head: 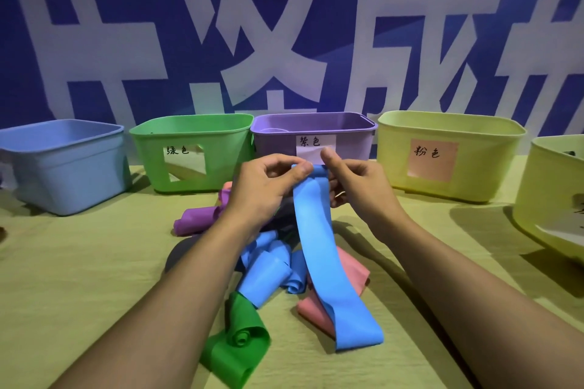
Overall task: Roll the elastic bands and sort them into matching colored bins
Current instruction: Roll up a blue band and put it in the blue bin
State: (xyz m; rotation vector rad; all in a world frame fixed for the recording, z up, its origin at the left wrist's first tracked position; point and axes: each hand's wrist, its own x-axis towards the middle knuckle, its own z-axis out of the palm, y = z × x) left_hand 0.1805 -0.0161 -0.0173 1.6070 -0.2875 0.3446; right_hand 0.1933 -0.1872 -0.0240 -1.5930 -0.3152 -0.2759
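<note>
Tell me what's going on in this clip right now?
A person is holding up a long blue elastic band, pinching its top end between the left hand and the right hand, apparently starting to roll it. Its lower end trails onto the table over a pile of loose bands: blue, a pink band, a green band and a purple band. Behind stand a blue bin, green bin, purple bin and a yellow bin with a pink label.

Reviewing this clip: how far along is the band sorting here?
Early. Done: something purple lies in the purple bin. In hand: left hand and right hand pinch the top of a blue band, barely rolled. Left: the pile's purple band, green band, pink band and other blue bands.
</note>
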